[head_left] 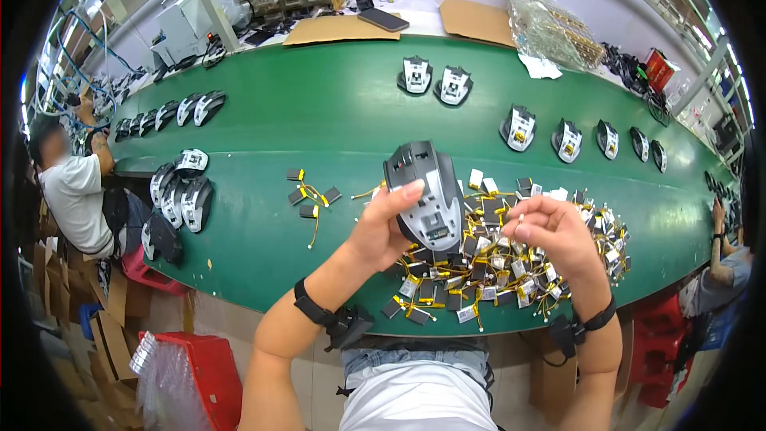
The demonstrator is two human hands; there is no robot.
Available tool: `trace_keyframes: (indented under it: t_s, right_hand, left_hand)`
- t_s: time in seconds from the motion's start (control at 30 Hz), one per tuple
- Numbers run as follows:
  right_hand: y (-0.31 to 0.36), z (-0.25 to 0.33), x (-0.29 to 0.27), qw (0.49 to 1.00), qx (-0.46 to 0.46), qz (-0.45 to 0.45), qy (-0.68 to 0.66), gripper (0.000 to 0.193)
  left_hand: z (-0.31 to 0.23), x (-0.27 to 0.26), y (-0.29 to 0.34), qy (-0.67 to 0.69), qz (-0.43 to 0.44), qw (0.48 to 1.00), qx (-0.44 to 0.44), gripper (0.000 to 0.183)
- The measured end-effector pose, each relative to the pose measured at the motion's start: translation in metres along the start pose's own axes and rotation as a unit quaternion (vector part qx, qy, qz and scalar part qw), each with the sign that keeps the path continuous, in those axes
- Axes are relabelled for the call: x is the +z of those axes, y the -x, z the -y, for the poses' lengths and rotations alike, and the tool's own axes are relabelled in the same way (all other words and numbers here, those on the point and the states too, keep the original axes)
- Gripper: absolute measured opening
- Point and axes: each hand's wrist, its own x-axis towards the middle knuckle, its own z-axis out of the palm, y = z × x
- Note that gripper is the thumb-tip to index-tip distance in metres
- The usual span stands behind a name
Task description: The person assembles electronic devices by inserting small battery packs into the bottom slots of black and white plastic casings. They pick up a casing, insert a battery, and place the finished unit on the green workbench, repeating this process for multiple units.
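Note:
In my left hand (381,231) I hold a half-assembled grey and black computer mouse (435,199), tilted up, fingers wrapped round its side and the thumb on its face. A cutout near its lower end shows a small green circuit board. My right hand (554,231) is closed in a pinch to the right of the mouse, with a small white connector (522,219) at the fingertips. Whether a wire hangs from it I cannot tell. Below both hands spreads a heap of small silver and black battery packs (523,269) with yellow ends, thin wires and white plugs.
Several loose batteries (308,211) lie left of the heap. More mouse bodies stand in a row (520,128) at the far right and in a cluster (196,203) at the left of the green table (319,108). Co-workers sit at both ends. Cardboard (476,21) lies behind.

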Motion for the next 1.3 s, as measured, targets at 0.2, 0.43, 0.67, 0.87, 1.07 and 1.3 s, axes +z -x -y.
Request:
trace_keyframes:
  t_s: [0.2, 0.43, 0.67, 0.87, 1.07, 1.3]
  right_hand:
    - [-0.009, -0.023, 0.027, 0.979, 0.036, 0.042, -0.195, 0.016]
    - [-0.012, -0.032, 0.04, 0.997, -0.019, -0.016, -0.078, 0.013]
    - [0.003, -0.024, 0.068, 0.99, -0.101, -0.077, 0.059, 0.009]
    - [0.006, -0.008, 0.076, 0.966, -0.148, -0.036, 0.208, 0.005]
    - [-0.01, 0.006, 0.082, 0.948, -0.169, -0.098, 0.25, 0.01]
    - [-0.013, 0.008, 0.088, 0.844, -0.269, -0.066, 0.459, 0.013]
  left_hand:
    - [0.003, 0.003, -0.001, 0.038, 0.016, 0.999, 0.015, 0.056]
    - [0.003, 0.003, 0.0, 0.027, 0.014, 0.998, 0.054, 0.055]
    - [0.002, 0.0, 0.001, 0.126, 0.043, 0.99, 0.042, 0.053]
    - [0.002, 0.004, 0.002, 0.07, 0.067, 0.995, 0.014, 0.052]
    - [-0.001, 0.005, 0.003, 0.066, 0.048, 0.997, 0.008, 0.054]
    - [0.003, 0.007, 0.004, 0.04, 0.038, 0.998, 0.017, 0.047]
